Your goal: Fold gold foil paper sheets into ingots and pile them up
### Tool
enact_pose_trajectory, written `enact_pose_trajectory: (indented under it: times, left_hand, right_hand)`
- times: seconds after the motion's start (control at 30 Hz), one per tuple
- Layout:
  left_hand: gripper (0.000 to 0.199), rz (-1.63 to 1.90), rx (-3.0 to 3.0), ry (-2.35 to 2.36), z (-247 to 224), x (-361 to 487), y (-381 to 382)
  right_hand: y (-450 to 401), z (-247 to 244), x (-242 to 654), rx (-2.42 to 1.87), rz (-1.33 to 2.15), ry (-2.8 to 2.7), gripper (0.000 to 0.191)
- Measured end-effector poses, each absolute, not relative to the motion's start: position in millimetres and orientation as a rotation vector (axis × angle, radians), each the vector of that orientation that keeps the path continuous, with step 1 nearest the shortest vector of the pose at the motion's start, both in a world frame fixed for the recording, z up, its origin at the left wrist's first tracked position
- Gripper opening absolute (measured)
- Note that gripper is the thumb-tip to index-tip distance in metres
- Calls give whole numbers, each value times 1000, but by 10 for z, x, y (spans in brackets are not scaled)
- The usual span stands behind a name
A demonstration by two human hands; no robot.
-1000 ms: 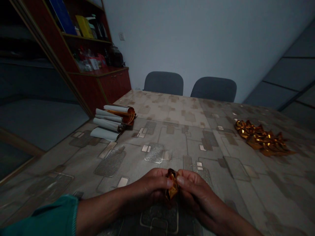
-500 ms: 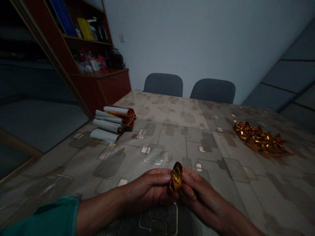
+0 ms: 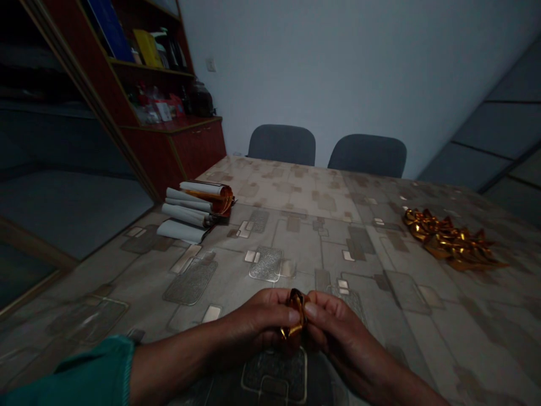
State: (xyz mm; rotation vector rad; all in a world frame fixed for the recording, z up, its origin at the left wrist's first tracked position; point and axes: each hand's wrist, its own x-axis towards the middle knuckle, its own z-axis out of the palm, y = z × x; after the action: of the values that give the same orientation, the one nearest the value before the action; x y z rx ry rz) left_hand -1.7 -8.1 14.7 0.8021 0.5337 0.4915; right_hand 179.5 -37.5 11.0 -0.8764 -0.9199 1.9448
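A small piece of folded gold foil paper [image 3: 297, 309] is held between my two hands above the near part of the table. My left hand [image 3: 264, 316] pinches it from the left, its thumb lying over the near side. From the right, my right hand [image 3: 333, 321] grips it between thumb and fingers. The foil has an opening at its top, and its lower part is partly hidden by my fingers. Farther right, several folded gold foil pieces [image 3: 450, 239] lie grouped in rows on the table.
Curled sheets with pale backs and gold faces [image 3: 188, 213] lie in a stack at the table's left. The patterned tablecloth [image 3: 304, 237] covers the table. Two grey chairs [image 3: 282, 145] stand at the far edge. A red cabinet [image 3: 194, 149] with shelves is at the left back.
My left thumb has moved right and over the foil, which now looks narrower and more squeezed. My right thumb has shifted slightly left. The stack and the grouped pieces stay put.
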Motion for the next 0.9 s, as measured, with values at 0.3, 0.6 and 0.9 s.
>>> enact_pose_trajectory:
  times: [0.3, 0.6, 0.9]
  left_hand:
    - [36, 463, 598, 397, 98, -58, -52]
    - [28, 522, 589, 476, 110, -60, -61]
    - [60, 701, 820, 434, 157, -59, -19]
  right_hand:
    - [-353, 120, 1842, -823, 2038, -842, 30]
    - [-266, 160, 1919, -858, 2044, -773, 24]
    - [-266, 176, 1886, -870, 1864, -956, 34]
